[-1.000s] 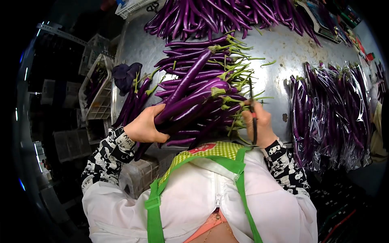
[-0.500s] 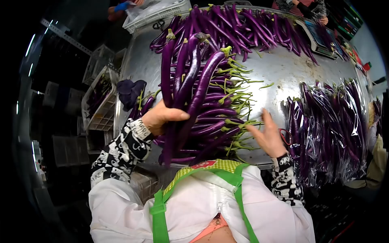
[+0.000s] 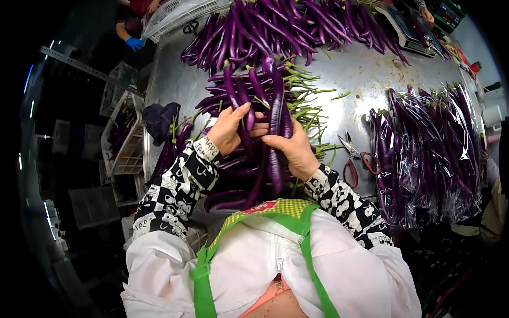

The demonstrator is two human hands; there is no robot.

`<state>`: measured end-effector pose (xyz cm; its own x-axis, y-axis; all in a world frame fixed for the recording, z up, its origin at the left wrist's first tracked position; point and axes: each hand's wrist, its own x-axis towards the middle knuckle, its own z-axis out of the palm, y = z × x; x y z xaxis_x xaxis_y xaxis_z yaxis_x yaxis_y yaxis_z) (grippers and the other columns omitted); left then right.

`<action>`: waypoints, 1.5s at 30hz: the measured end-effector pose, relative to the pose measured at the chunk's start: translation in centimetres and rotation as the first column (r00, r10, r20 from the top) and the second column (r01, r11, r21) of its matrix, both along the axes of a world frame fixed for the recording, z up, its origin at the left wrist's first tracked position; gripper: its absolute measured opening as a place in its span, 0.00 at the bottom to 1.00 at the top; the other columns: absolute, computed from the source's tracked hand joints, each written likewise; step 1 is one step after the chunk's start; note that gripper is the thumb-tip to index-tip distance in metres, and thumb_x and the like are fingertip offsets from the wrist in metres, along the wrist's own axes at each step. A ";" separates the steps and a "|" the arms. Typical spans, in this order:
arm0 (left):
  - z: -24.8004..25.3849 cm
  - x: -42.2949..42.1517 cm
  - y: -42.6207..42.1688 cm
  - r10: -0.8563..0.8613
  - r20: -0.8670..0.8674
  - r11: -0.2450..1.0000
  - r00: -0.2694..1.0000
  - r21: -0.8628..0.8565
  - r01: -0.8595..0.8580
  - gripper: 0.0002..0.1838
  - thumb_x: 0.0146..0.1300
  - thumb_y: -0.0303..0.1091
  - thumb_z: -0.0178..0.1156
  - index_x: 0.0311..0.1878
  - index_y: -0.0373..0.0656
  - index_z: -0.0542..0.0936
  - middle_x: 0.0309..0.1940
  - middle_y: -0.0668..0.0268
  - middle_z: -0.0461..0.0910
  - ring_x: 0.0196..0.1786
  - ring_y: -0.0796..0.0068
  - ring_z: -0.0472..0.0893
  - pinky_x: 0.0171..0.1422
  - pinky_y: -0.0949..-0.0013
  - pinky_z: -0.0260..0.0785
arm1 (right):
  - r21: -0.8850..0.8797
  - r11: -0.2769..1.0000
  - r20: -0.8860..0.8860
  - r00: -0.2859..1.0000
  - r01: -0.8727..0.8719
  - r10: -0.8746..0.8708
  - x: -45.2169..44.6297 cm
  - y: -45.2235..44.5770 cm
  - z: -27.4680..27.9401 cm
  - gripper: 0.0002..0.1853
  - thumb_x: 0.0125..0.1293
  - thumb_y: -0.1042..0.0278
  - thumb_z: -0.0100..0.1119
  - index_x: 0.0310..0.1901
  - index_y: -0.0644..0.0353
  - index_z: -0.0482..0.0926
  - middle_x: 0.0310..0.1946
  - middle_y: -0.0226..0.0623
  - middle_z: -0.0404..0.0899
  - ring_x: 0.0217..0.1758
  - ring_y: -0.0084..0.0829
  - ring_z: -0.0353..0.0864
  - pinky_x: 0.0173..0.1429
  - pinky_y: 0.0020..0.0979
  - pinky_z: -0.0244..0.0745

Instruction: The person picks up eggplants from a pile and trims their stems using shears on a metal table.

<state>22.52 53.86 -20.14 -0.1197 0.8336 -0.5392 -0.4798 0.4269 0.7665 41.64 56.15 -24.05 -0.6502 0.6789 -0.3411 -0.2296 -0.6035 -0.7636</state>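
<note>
Several long purple eggplants [image 3: 276, 100] are held above the table between both my hands, stems pointing away from me. My left hand [image 3: 227, 130] wraps the slimmer ones, thumb on top and fingers reaching underneath. On the other side, my right hand [image 3: 296, 151] grips the thicker eggplants, its thumb lying across them. Beneath the bunch is a row of eggplants with green stems [image 3: 313, 116] turned to the right, partly hidden by my hands. To the right of my right hand lie scissors with red handles [image 3: 351, 168], their blades apart.
Eggplants in clear plastic bags [image 3: 427, 153] lie at the right of the metal table [image 3: 366, 74]. A large eggplant pile [image 3: 270, 29] covers the far side, near a scale [image 3: 405, 34]. Dark cloth [image 3: 160, 122] and a crate [image 3: 124, 130] are left. Co-workers' hands, one blue-gloved [image 3: 134, 43], show at the top.
My right hand has moved left from beside the stems and taken hold of the bunch. The eggplants have come lower between both hands. The scissors now show fully.
</note>
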 end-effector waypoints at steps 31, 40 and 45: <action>2.5 3.3 6.6 -0.138 0.004 0.989 0.990 -0.046 0.138 0.12 0.63 0.39 0.68 0.41 0.42 0.81 0.32 0.68 0.82 0.34 0.73 0.83 0.39 0.70 0.79 | 0.475 0.854 0.137 0.941 0.212 -0.310 3.4 3.1 4.9 0.29 0.49 0.74 0.67 0.56 0.66 0.74 0.41 0.36 0.82 0.40 0.26 0.81 0.45 0.27 0.79; 1.1 2.5 7.3 -0.030 -0.074 0.998 0.997 -0.048 0.027 0.08 0.59 0.29 0.68 0.38 0.40 0.79 0.31 0.67 0.81 0.29 0.74 0.82 0.30 0.72 0.76 | 0.529 0.795 0.217 0.859 0.296 -0.464 6.0 5.1 2.4 0.22 0.49 0.76 0.68 0.47 0.71 0.77 0.36 0.36 0.81 0.33 0.26 0.80 0.38 0.27 0.76; 1.1 2.6 7.0 -0.053 -0.011 0.998 0.999 -0.044 0.053 0.13 0.61 0.37 0.69 0.43 0.43 0.78 0.32 0.65 0.82 0.23 0.75 0.80 0.26 0.74 0.74 | 0.762 0.535 0.270 0.572 0.365 -0.775 5.8 6.0 -0.2 0.31 0.46 0.70 0.73 0.50 0.73 0.69 0.36 0.41 0.78 0.40 0.32 0.78 0.45 0.33 0.76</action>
